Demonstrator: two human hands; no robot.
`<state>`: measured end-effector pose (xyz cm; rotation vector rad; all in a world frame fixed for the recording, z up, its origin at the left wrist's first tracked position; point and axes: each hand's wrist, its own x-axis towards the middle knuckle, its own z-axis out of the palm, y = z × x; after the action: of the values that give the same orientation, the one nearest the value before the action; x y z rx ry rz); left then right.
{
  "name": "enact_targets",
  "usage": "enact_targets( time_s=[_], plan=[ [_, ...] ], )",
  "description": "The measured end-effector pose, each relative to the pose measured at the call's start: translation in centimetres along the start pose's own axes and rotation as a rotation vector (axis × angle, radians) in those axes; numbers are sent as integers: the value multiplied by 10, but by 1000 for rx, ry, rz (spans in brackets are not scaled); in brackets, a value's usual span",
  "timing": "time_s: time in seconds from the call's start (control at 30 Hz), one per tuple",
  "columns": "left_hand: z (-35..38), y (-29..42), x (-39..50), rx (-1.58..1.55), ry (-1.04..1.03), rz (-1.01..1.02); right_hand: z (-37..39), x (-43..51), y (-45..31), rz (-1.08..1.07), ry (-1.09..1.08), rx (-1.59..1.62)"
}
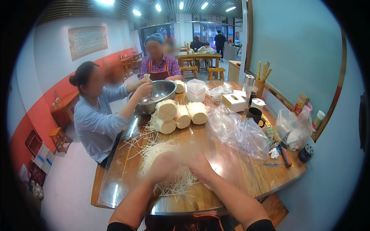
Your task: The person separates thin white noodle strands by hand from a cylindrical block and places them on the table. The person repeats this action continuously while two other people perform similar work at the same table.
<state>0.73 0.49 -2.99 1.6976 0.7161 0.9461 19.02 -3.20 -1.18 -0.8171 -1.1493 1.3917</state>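
Note:
Both my hands are raised over the near part of a wooden table (248, 173), blurred by motion. My left hand (164, 166) is above a loose pile of pale enoki-like strands (176, 184). Close beside it on the right is my right hand (201, 167). Something pale and blurred shows between and above the hands; whether either hand grips it cannot be made out. Beyond the pile lie several thick bundles of the same strands with cut round ends, one bundle (197, 113) at the right and another (167, 109) on top at the left.
A co-worker at the left holds a small piece over a steel bowl (156, 95); another person in a cap sits behind it. Clear plastic bags (237, 130), a tissue box (234, 101), a black mug (255, 116), and a dark cylindrical container (306, 152) stand or lie to the right.

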Motion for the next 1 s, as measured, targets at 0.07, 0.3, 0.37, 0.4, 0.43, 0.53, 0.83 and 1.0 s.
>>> enact_targets(
  time_s=[0.07, 0.3, 0.37, 0.4, 0.43, 0.53, 0.83, 1.0],
  plan=[
    [-2, -2, 0, 21, 37, -33, 0, 1, 0, -117, -44, -33],
    [6, 3, -2, -104, 33, -110, -4, -2, -1, -72, -58, 9],
    [7, 6, -3, -121, 26, -119, -2, 0, 0, 8, -37, 124],
    [6, 8, -3, -108, 21, -124, -2, 1, 1, 27, -34, 171],
    [6, 9, -2, -76, 28, -157, -3, 1, 2, 45, -29, 217],
    [1, 14, -1, -167, 43, 25, -11, 5, 3, 35, 32, 244],
    [-16, 33, 1, -546, 257, 69, -16, 8, 5, -35, 199, 85],
    [6, 25, -2, -295, 110, -144, -5, -2, -5, -6, 37, -142]
  ],
)
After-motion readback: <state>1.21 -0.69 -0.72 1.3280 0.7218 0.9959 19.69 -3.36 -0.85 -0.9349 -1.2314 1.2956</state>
